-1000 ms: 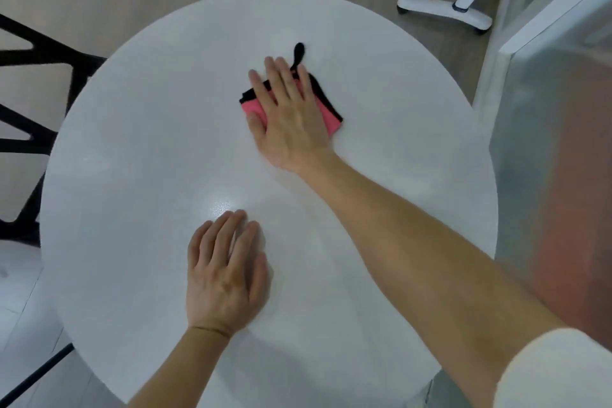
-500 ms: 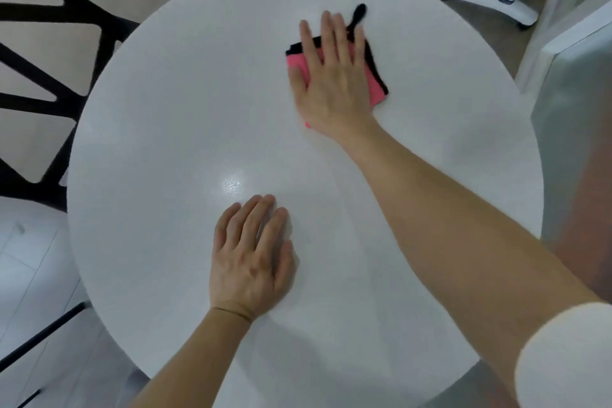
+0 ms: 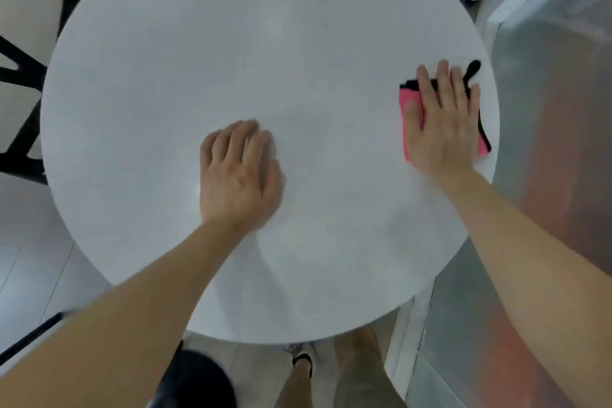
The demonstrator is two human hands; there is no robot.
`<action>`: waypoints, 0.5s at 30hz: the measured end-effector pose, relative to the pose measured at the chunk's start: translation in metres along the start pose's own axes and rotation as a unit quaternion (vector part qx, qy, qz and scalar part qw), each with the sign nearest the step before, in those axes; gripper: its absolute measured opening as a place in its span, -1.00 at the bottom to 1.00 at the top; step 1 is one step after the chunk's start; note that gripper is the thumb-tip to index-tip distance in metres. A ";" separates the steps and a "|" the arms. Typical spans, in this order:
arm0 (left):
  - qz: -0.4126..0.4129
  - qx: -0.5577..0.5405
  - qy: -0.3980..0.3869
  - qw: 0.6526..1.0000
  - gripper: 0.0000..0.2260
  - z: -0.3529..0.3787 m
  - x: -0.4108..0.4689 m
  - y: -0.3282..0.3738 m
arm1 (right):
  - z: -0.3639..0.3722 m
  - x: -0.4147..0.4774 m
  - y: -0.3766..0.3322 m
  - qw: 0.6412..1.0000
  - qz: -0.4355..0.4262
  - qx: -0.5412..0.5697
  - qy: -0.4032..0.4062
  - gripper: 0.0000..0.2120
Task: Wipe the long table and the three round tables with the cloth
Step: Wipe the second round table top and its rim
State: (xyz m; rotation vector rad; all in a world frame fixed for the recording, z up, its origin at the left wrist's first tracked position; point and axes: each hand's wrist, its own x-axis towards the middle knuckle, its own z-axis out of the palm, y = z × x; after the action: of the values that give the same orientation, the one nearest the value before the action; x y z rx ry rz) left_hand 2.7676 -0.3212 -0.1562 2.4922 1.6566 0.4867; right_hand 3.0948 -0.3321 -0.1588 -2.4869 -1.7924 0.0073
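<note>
1. Now we are wiping one of the round tables: the round table (image 3: 165, 76) fills the view, and neither the long table nor the other round ones are in sight, so we cannot tell how much of the whole job is done.
2. We have the cloth (image 3: 408, 99), pink with black trim, lying flat at about 3 o'clock on the top, close to the rim. Its black loop (image 3: 472, 69) points toward 1 o'clock.
3. Our right hand (image 3: 443, 122) lies palm-down on the cloth with the fingers straight and slightly spread. It presses the cloth rather than gripping it.
4. Our left hand (image 3: 238, 172) rests just off the centre, toward 7 o'clock, with the fingers loosely bent against the bare top. It holds nothing and looks to be bracing us.
5. A black chair (image 3: 20, 76) stands off the table at 9 o'clock, and a frosted panel (image 3: 546, 109) rises just beyond the rim at 3 o'clock.
6. We judge the next stroke should run from 3 o'clock round the rim toward 6, or back across the middle. It calls for even, flat pressure so that the cloth does not slide over the edge. We would also need to lift the left hand to wipe the patch beneath it.
</note>
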 end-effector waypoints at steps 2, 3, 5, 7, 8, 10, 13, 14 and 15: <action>0.007 -0.021 -0.023 0.999 -0.68 -0.004 -0.008 -0.002 | 0.001 -0.011 -0.017 0.996 0.094 -0.002 -0.011 -0.36; 0.010 -0.035 -0.038 0.999 -0.69 -0.009 -0.013 -0.004 | 0.002 -0.013 -0.033 0.991 0.137 -0.003 -0.005 -0.33; 0.004 -0.041 -0.069 0.997 -0.71 -0.027 -0.035 -0.007 | 0.001 -0.019 -0.089 0.989 0.149 0.000 -0.011 -0.32; -0.034 -0.043 -0.098 0.994 -0.65 -0.052 -0.073 -0.012 | -0.001 -0.036 -0.169 0.998 0.050 0.019 -0.015 -0.35; -0.062 -0.043 -0.108 0.991 -0.58 -0.065 -0.093 -0.015 | 0.000 -0.047 -0.211 0.999 -0.011 0.030 -0.017 -0.36; -0.101 -0.019 -0.134 0.986 -0.41 -0.085 -0.124 -0.022 | 0.002 -0.066 -0.284 0.991 -0.120 0.045 -0.037 -0.38; -0.118 0.040 -0.224 0.966 -0.06 -0.098 -0.146 -0.033 | 0.003 -0.079 -0.311 0.973 -0.217 0.046 -0.062 -0.40; -0.118 0.052 -0.253 0.959 0.04 -0.100 -0.146 -0.033 | 0.004 -0.081 -0.297 0.968 -0.241 0.049 -0.057 -0.41; -0.119 0.057 -0.271 0.954 0.09 -0.100 -0.144 -0.031 | 0.004 -0.085 -0.272 0.963 -0.258 0.053 -0.052 -0.41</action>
State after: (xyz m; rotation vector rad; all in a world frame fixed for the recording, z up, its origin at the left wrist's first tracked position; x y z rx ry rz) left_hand 2.6567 -0.4489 -0.0999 2.1690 1.7356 -0.3041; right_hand 2.8098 -0.3264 -0.1488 -1.9135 -2.3560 0.1983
